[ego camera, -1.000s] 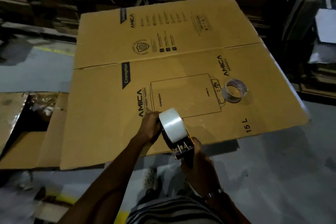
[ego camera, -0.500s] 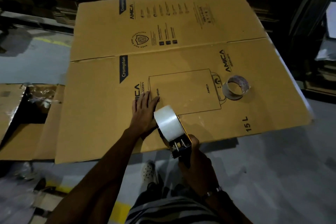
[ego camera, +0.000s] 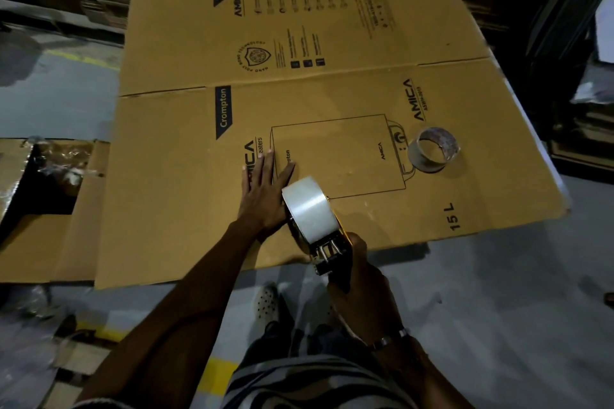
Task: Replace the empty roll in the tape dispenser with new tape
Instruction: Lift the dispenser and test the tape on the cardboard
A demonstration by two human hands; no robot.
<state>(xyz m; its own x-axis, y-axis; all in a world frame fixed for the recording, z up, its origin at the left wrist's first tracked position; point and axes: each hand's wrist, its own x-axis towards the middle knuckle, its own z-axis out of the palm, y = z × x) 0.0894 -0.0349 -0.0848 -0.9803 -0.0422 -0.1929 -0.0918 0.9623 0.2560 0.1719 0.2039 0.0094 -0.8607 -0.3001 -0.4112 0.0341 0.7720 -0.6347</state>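
Observation:
A full roll of clear tape (ego camera: pixel 307 207) sits mounted on the tape dispenser (ego camera: pixel 329 247), which stands near the front edge of a flattened cardboard box (ego camera: pixel 186 176). My right hand (ego camera: pixel 360 279) grips the dispenser's handle from below. My left hand (ego camera: pixel 264 191) lies flat on the cardboard, fingers straight, just left of the roll. The empty cardboard core (ego camera: pixel 433 154) lies on the box to the right, apart from both hands.
An open carton (ego camera: pixel 43 209) with crumpled plastic inside sits on the floor at left. Stacks of flattened cardboard line the back and right. Grey concrete floor with yellow marking runs under my feet.
My left hand let go of the tape roll and spread flat on the cardboard beside it. The right hand kept hold of the dispenser handle.

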